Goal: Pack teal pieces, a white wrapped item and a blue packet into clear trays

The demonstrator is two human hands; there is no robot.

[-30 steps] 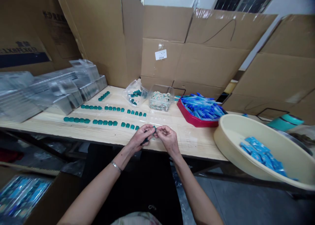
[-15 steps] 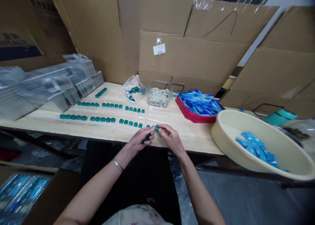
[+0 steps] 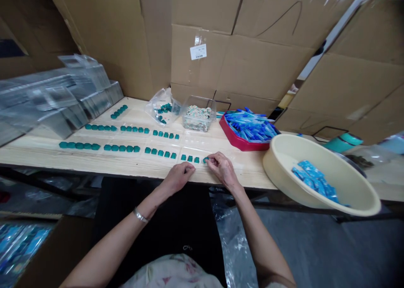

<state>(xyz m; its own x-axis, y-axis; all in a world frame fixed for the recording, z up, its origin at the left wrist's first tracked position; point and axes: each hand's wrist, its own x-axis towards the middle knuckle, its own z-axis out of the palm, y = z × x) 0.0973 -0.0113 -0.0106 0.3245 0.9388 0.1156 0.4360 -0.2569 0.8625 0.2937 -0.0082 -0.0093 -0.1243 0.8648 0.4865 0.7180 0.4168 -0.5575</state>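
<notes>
My right hand point(image 3: 222, 169) is over the table's front part, its thumb and fingertips pinching a small dark green block point(image 3: 205, 159) at the right end of the front row. Close by on the left, my left hand point(image 3: 179, 177) is curled closed near the table edge. Whatever lies inside its fingers is hidden. Beside the hands stand three green blocks point(image 3: 190, 158), spaced apart in a line. Further left the front row goes on in groups of green blocks point(image 3: 121, 148). A second row of green blocks point(image 3: 134, 129) runs behind it.
A clear bag point(image 3: 164, 107) of green blocks and a clear box point(image 3: 198, 115) of small pale pieces stand behind. A red tray point(image 3: 243, 144) holds blue pens or sticks. Right is a cream basin point(image 3: 274, 166) with blue packets; clear plastic boxes point(image 3: 72, 99) are stacked left.
Three blocks now stand apart at the front row's right end, and my right hand has lowered another beside them. My left hand has closed over the dark pieces seen in it. The view has shifted.
</notes>
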